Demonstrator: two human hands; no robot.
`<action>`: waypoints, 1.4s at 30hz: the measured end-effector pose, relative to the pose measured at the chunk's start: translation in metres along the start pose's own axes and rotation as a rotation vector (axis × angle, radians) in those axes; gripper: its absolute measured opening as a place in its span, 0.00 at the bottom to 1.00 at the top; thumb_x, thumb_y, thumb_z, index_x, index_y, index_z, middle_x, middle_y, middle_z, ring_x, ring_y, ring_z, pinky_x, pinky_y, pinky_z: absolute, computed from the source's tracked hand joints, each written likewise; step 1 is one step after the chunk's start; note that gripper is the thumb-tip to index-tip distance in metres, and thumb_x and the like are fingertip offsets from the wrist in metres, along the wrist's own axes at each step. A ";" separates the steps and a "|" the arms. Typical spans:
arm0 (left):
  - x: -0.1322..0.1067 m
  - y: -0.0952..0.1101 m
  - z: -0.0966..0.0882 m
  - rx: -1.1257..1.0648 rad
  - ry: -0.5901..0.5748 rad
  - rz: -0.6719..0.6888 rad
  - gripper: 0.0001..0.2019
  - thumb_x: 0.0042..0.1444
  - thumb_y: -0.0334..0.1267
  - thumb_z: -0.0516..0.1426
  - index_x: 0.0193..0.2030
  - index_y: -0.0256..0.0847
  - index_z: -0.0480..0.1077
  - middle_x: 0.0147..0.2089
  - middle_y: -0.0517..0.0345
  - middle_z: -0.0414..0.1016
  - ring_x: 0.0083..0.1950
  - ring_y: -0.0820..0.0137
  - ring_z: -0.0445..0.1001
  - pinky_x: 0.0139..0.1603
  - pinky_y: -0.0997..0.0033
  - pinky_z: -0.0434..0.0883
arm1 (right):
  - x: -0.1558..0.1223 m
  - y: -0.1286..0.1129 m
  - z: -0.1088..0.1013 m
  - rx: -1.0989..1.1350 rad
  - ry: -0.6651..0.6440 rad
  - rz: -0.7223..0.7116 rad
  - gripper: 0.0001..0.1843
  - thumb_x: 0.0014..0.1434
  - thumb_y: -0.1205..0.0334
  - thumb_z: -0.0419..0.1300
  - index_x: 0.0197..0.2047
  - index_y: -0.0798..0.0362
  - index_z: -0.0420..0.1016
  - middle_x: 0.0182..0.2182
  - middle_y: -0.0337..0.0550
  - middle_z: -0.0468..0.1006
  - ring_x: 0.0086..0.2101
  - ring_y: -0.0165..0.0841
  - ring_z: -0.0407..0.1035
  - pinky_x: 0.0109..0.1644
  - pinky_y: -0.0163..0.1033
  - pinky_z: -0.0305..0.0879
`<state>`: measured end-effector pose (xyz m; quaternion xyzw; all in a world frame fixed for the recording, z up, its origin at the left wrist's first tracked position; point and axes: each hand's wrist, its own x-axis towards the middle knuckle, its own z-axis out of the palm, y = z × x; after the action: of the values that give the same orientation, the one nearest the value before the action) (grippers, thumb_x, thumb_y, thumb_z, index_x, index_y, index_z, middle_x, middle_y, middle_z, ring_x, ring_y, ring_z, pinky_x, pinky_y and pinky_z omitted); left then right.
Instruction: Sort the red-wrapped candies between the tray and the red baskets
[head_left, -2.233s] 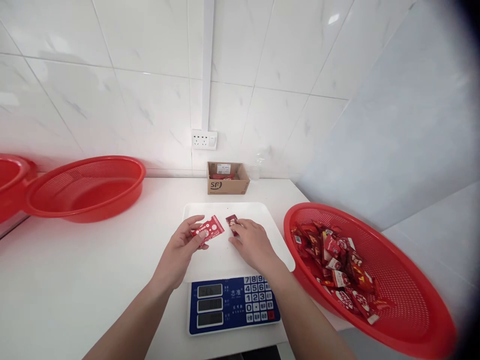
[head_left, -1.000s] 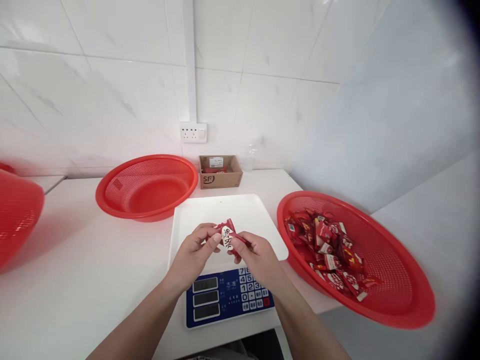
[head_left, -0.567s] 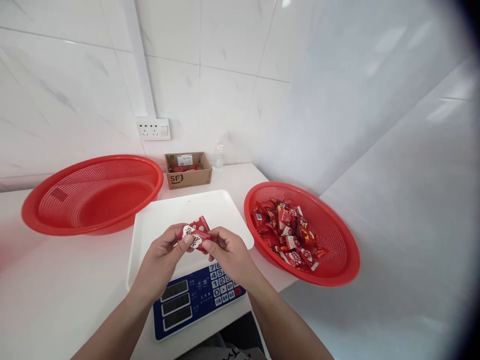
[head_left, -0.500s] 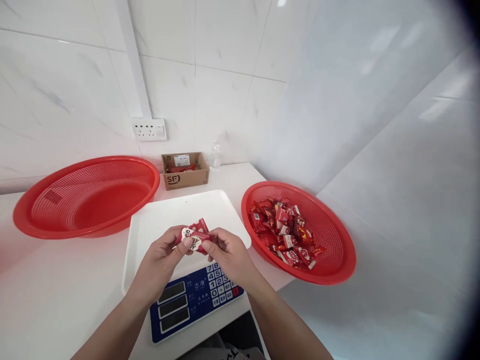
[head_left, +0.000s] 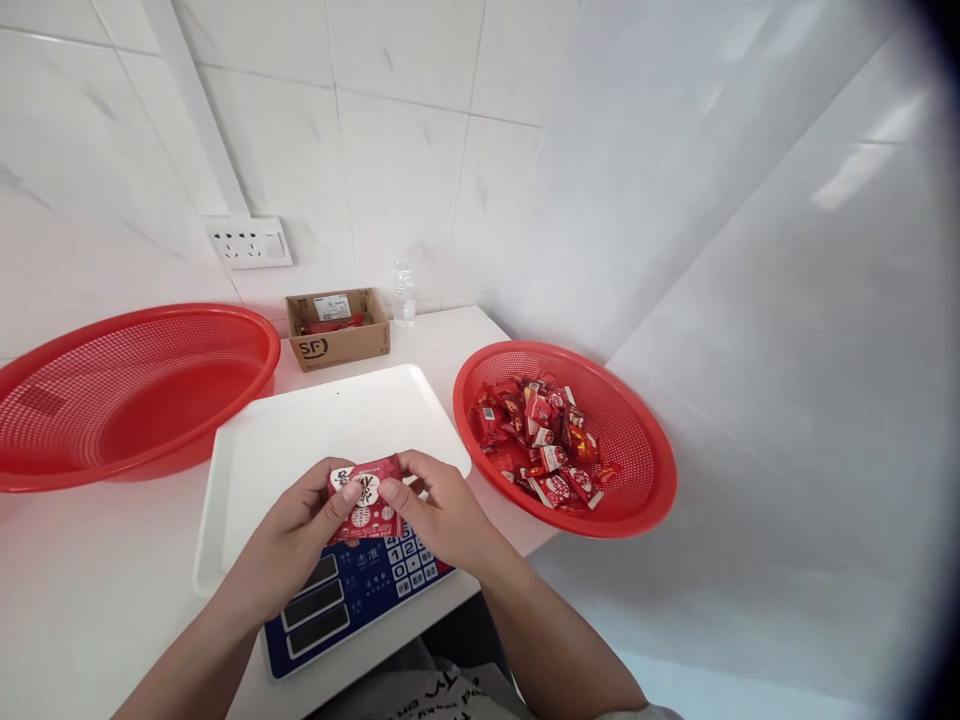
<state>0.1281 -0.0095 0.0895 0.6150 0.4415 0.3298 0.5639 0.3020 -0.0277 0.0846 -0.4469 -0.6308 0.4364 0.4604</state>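
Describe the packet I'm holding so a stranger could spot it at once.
Find the white tray mid-counter. At its near edge, over the blue keypad, the left hand and right hand pinch one red packet. It alone is held up; the other packets lie heaped in the right basket.

Basically everything here is red or white. The snack packet (head_left: 365,500) is red with white round patches and red lettering. The packets (head_left: 536,435) in the right mesh basket (head_left: 637,450) match it (a few show yellow too). Both baskets are bright red, including the left mesh basket (head_left: 150,380). The scale tray (head_left: 300,430) and worktop (head_left: 90,570) are white, and the keypad panel (head_left: 352,590) is blue with white keys. The cardboard box (head_left: 341,348) is brown with a black logo. The wall tiles (head_left: 405,170) are white with grey veins.
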 end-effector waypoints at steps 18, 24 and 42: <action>0.005 -0.010 0.012 -0.012 0.072 0.009 0.14 0.56 0.51 0.53 0.31 0.42 0.65 0.24 0.65 0.65 0.25 0.73 0.64 0.26 0.75 0.66 | -0.003 0.005 0.001 0.254 0.094 0.161 0.09 0.55 0.55 0.60 0.35 0.51 0.68 0.27 0.36 0.72 0.28 0.28 0.67 0.32 0.33 0.64; 0.002 -0.010 0.003 0.042 0.182 -0.003 0.17 0.54 0.53 0.55 0.26 0.41 0.64 0.20 0.66 0.61 0.22 0.75 0.59 0.22 0.77 0.59 | 0.002 0.012 0.009 0.273 0.045 0.136 0.09 0.57 0.55 0.58 0.38 0.51 0.69 0.29 0.38 0.74 0.30 0.30 0.68 0.35 0.35 0.64; -0.002 0.003 -0.103 0.011 0.604 0.096 0.13 0.54 0.49 0.57 0.31 0.40 0.65 0.26 0.64 0.67 0.25 0.77 0.63 0.25 0.79 0.64 | 0.012 0.014 0.017 0.033 -0.009 0.176 0.15 0.57 0.46 0.55 0.33 0.49 0.71 0.19 0.35 0.63 0.22 0.30 0.59 0.26 0.36 0.60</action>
<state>0.0347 0.0307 0.1081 0.5123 0.5612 0.5218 0.3876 0.2858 -0.0157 0.0696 -0.4909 -0.5838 0.4876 0.4247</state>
